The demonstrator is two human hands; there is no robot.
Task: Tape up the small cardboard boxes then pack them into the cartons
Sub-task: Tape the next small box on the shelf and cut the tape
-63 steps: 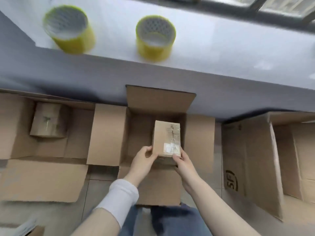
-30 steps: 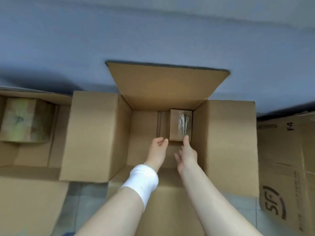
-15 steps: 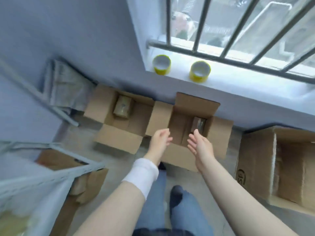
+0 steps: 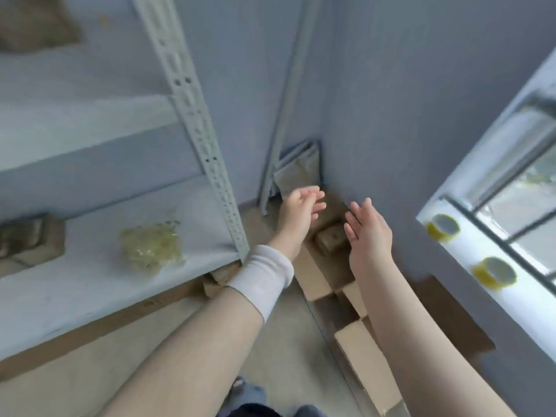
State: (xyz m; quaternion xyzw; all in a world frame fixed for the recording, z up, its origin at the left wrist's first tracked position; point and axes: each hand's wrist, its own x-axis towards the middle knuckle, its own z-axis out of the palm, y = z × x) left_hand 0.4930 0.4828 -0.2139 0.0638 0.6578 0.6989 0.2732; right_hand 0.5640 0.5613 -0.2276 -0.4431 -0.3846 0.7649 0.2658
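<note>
My left hand (image 4: 299,210) and my right hand (image 4: 368,233) are both raised in front of me, fingers spread and holding nothing. Below and between them, a small taped cardboard box (image 4: 329,240) lies inside an open carton (image 4: 316,278) on the floor. A second open carton (image 4: 370,368) lies nearer me, partly hidden by my right forearm. Another small brown box (image 4: 28,239) sits at the left edge of the shelf, blurred. Two yellow tape rolls (image 4: 443,228) (image 4: 495,272) stand on the white windowsill.
A white metal shelving unit (image 4: 90,266) fills the left side, its perforated upright (image 4: 198,127) close to my left hand. A crumpled wad of clear tape (image 4: 152,246) lies on the shelf. Flattened cardboard (image 4: 298,173) leans in the corner. Brown cardboard lies under the shelf.
My view has swung left, from the cartons under the window to the shelf. Both hands let go of the small box in the middle carton, lifted out and stayed open.
</note>
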